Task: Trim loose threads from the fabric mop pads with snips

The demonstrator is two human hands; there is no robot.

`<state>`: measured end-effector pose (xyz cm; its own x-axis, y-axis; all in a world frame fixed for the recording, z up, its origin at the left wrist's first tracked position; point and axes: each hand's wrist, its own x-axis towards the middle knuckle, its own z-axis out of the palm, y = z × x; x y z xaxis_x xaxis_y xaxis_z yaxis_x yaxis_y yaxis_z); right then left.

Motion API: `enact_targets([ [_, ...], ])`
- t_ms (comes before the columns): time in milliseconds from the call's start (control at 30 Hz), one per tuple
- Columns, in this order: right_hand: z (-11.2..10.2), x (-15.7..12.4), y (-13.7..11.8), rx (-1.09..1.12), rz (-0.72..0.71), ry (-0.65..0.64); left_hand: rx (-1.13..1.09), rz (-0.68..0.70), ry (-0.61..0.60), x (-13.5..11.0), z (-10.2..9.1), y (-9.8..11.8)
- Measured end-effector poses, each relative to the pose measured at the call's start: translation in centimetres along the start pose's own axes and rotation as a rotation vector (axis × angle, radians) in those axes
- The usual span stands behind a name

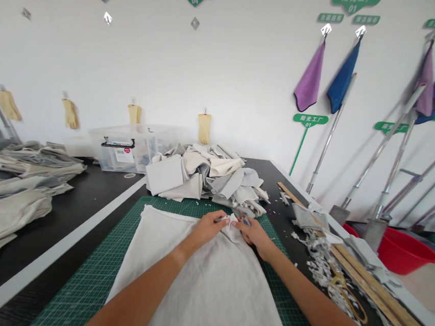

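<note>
While fingers (215,216) pinch cloth (210,286), clear bin (107,158), greyish contents (153,144)

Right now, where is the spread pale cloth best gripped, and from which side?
Probably pinch the far left corner of the cloth from the left: it lies over the green mat, away from the left hand and right hand.

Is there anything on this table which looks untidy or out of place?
Yes: small white scraps lie strewn beside the wooden strips, on the right side of the black table. They look like loose litter.
</note>
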<state>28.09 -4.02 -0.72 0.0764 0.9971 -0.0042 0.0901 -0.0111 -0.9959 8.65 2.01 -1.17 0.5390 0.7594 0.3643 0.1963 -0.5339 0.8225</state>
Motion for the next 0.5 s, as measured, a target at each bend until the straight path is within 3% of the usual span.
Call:
enact_targets([
  [200,-0.7,-0.2,-0.8,0.188,0.078,-0.127,-0.073,0.038,-0.049,0.3,-0.3,-0.3],
  [500,-0.6,-0.9,-1.6,0.193,0.010,-0.125,-0.022,-0.004,-0.034,0.2,0.1,0.6],
])
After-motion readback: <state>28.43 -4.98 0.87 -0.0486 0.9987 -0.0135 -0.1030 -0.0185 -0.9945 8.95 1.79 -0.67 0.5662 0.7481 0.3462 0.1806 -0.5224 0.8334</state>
